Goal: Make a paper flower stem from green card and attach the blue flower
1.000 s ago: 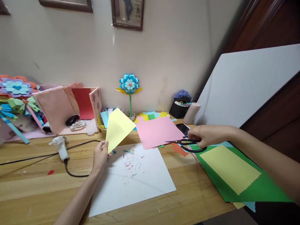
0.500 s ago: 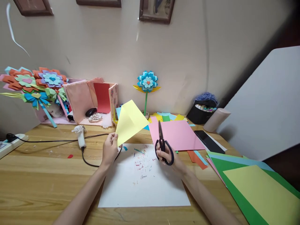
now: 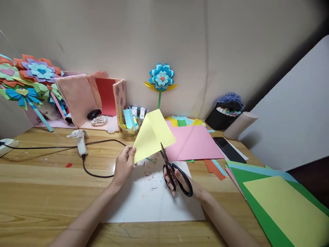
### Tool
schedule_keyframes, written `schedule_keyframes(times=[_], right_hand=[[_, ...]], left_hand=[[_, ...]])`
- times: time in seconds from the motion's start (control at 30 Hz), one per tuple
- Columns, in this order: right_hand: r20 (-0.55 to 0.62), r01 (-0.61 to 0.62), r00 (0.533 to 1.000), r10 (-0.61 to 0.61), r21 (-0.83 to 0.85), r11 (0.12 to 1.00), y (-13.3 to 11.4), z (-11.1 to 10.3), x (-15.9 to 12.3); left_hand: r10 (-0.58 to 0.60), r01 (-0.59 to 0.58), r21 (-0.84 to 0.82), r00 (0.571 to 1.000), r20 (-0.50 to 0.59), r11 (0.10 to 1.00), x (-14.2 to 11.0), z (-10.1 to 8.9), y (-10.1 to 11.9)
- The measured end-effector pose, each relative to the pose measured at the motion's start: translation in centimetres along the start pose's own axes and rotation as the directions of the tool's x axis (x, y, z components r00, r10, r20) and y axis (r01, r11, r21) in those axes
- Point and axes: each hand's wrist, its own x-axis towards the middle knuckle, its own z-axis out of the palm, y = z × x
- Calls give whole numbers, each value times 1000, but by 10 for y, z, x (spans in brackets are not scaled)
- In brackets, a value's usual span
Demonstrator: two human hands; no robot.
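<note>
My left hand [image 3: 124,164] pinches the lower left corner of a yellow sheet of paper [image 3: 151,137], which is held up off the table with a crease running through it. In my right hand [image 3: 177,178] is a pair of black-handled scissors [image 3: 164,154], fingers through the loops, blades pointing up. The blade tips are at the lower right edge of the yellow paper; whether they touch it I cannot tell. Under both hands lies a white sheet [image 3: 154,209] with coloured marks. Behind the scissors rests a pink sheet [image 3: 195,142].
A hot glue gun [image 3: 81,142] with its cord lies left. Behind stand a pink box [image 3: 77,99], paper flowers [image 3: 41,70] and a blue paper flower [image 3: 161,77]. To the right are a phone [image 3: 228,150], a black pen holder [image 3: 218,120] and stacked coloured sheets [image 3: 280,202].
The scissors have come left to the paper's lower edge, and their handles have spread. The yellow paper has shifted slightly right. The view has tilted down.
</note>
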Motion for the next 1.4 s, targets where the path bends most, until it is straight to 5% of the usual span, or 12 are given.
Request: schedule_keyframes(times=[0.67, 1.07, 1.27, 1.4], right_hand=[[-39, 4, 999, -7, -72, 997, 1, -2, 1], [-274, -119, 961, 47, -253, 960, 10, 0, 6], [-170, -47, 985, 13, -196, 979, 6, 1, 7], [-230, -37, 973, -17, -227, 973, 7, 3, 8]], left_hand=[[-20, 21, -29, 998, 56, 999, 2, 0, -1], [-55, 59, -62, 997, 56, 996, 4, 1, -3], [-111, 119, -82, 989, 97, 989, 2, 2, -1], [-139, 148, -90, 985, 102, 985, 1, 4, 2]])
